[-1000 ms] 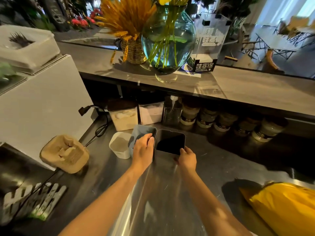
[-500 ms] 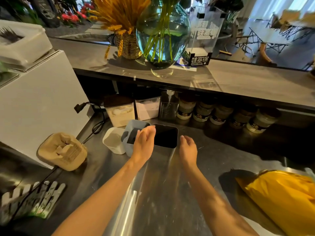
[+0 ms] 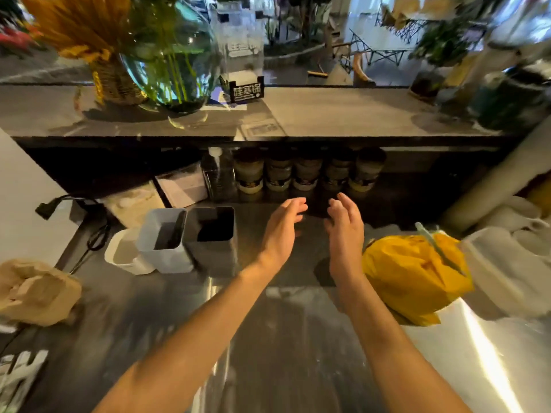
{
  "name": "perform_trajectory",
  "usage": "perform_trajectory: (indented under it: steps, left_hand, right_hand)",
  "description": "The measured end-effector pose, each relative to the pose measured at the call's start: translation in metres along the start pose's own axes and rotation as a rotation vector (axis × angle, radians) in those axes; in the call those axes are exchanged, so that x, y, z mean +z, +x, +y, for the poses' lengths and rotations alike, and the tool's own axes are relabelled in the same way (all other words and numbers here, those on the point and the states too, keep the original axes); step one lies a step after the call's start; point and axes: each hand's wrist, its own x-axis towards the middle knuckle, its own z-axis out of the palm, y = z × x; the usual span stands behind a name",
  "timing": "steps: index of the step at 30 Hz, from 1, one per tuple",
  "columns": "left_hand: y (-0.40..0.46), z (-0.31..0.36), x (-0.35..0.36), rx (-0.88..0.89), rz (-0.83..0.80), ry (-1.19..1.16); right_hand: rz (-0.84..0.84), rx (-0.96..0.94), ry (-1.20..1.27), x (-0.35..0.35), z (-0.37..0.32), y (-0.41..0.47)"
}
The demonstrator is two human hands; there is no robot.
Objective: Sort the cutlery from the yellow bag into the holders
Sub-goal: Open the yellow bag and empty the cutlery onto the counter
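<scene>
Head view, yellow bag (image 3: 411, 278) beside right hand (image 3: 346, 234)

I see the knotted yellow bag (image 3: 414, 275) lying just right of my right hand's fingers (image 3: 343, 208); three upright, open-topped holders, white (image 3: 123, 253), grey-blue (image 3: 164, 239) and dark (image 3: 213, 236), stand left of my left fingers (image 3: 293, 205).

A steel bench (image 3: 283, 368) filled the lower frame, a grey shelf (image 3: 343, 114) ran across the middle, and daylight lit folding chairs (image 3: 384, 52) at upper right.
</scene>
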Motion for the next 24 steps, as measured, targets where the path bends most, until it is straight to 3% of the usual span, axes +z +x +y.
perform_trajectory:
  steps: [7, 14, 19, 24]
  left_hand:
    - [-0.006, -0.018, 0.128, -0.011, -0.177, 0.036]
    - [-0.002, -0.047, 0.241, -0.091, -0.238, 0.069]
    - [0.016, -0.067, 0.283, -0.095, -0.138, 0.072]
    - [0.039, -0.073, 0.304, -0.252, -0.111, -0.051]
  right_hand:
    - [0.226, -0.004, -0.101, -0.131, -0.014, 0.027]
    - [0.272, 0.047, -0.238, -0.259, -0.001, 0.066]
    - [0.187, 0.131, -0.331, -0.303, 0.028, 0.101]
    - [-0.123, 0.194, -0.557, -0.31, 0.047, 0.125]
